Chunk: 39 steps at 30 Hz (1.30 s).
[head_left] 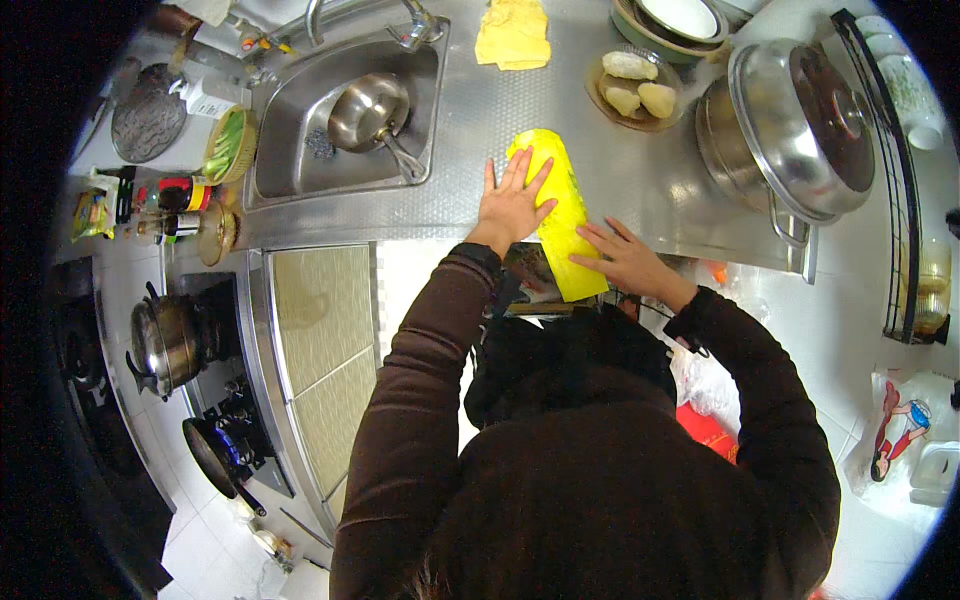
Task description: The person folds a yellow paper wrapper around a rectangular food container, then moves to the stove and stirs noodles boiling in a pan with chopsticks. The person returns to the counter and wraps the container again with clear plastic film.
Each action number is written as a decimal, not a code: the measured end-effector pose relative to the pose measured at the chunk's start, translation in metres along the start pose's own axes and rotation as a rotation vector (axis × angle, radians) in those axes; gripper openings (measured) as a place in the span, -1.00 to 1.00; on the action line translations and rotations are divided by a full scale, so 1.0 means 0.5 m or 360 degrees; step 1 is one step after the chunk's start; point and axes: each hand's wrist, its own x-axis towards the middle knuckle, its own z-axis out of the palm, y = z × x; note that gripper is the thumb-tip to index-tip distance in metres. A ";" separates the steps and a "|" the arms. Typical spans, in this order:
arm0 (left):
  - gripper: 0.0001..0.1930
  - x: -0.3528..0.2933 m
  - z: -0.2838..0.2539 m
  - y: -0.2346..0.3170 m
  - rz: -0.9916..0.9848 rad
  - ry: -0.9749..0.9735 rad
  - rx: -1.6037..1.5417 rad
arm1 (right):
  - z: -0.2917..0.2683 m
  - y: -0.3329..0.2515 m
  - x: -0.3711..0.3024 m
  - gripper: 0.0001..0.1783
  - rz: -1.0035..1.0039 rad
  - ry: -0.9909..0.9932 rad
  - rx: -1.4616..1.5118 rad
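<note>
A bright yellow cloth (565, 200) lies on the steel counter near its front edge, and its lower end hangs over that edge. Pressed flat on its left upper part is my left hand (510, 205), open with the fingers spread. My right hand (632, 262) is open too, its stretched fingertips at the right side of the cloth, by the counter edge. Farther back on the counter sits a second, folded yellow cloth (512, 35), apart from both hands.
Left is a sink (290, 165) holding a metal ladle-like pan (368, 110). A plate (640, 118) of pale peeled pieces and a large lidded steamer pot (735, 130) stand right. A pot (165, 340) and frying pan (210, 458) are on the stove, far left.
</note>
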 end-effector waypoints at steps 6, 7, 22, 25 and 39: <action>-0.27 0.006 -0.002 0.005 -0.0042 -0.0122 0.0001 | 0.032 0.012 0.046 -0.63 0.0187 0.0331 0.0741; -0.27 0.005 -0.004 0.005 -0.0045 -0.0128 -0.0006 | 0.033 0.012 0.055 -0.68 0.0398 0.0297 0.0775; -0.36 0.020 -0.020 -0.041 0.0037 -0.0242 -0.0636 | 0.058 0.022 0.162 -0.64 0.1460 0.0423 0.0556; -0.38 0.019 -0.022 -0.033 -0.0008 -0.0242 -0.0613 | 0.055 0.013 0.170 -0.67 0.1529 0.0421 0.0469; -0.36 0.014 0.032 -0.007 -0.0023 0.0077 -0.0192 | 0.008 -0.007 0.093 -0.42 0.0528 0.0564 0.0108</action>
